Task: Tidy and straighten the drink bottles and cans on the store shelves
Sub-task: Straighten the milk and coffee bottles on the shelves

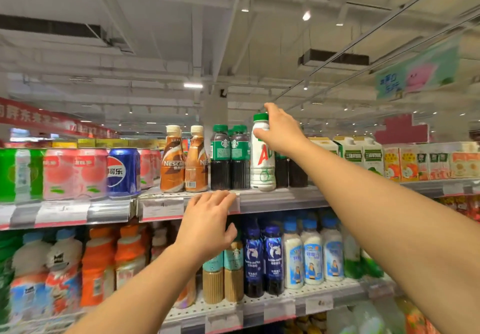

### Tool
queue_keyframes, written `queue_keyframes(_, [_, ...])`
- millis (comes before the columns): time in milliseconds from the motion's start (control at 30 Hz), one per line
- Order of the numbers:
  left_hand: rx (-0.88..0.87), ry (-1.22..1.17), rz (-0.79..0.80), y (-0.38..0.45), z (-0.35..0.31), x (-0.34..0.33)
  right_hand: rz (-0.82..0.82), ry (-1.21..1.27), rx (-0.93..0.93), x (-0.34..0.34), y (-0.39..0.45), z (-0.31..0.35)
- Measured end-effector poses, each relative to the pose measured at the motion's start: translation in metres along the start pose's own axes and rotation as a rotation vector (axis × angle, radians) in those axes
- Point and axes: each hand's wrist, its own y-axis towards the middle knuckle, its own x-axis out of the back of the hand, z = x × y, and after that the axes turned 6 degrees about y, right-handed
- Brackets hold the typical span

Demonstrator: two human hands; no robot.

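Reaching forward, the left hand (207,219) is resting relaxed fingers on the top shelf's edge (272,200) for support while the right hand (279,130) is gripping the white green-capped bottle (262,162) by its neck, seemingly straightening it among the dark coffee bottles (230,157).

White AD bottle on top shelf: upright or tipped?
Upright: white bottle stands base-flat on top shelf, right hand gripping its neck.

A white open ceiling of beams and ducts (161,35) is filling the upper half of the frame, with bright strip lights (193,85) glowing. A red banner with white characters (39,118) is hanging at left, and a pale green sign with a pink cartoon figure (418,71) is hanging at upper right.
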Motion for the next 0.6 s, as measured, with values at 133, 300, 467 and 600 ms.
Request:
queue_keyframes(133, [0.004, 0.050, 0.012, 0.003, -0.003, -0.003, 0.057, 0.039, -0.042, -0.012, 0.003, -0.006])
queue_keyframes(300, [0.027, 0.042, 0.051, 0.005, -0.008, 0.000, -0.035, 0.167, -0.012, -0.010, 0.007, -0.010])
queue_keyframes(467, [0.057, 0.039, 0.107, 0.006, -0.014, 0.007, -0.106, 0.192, 0.039, -0.008, 0.003, -0.010])
queue_keyframes(600, [0.080, 0.029, 0.166, 0.010, -0.016, 0.013, -0.139, 0.259, 0.015, -0.003, -0.005, -0.021])
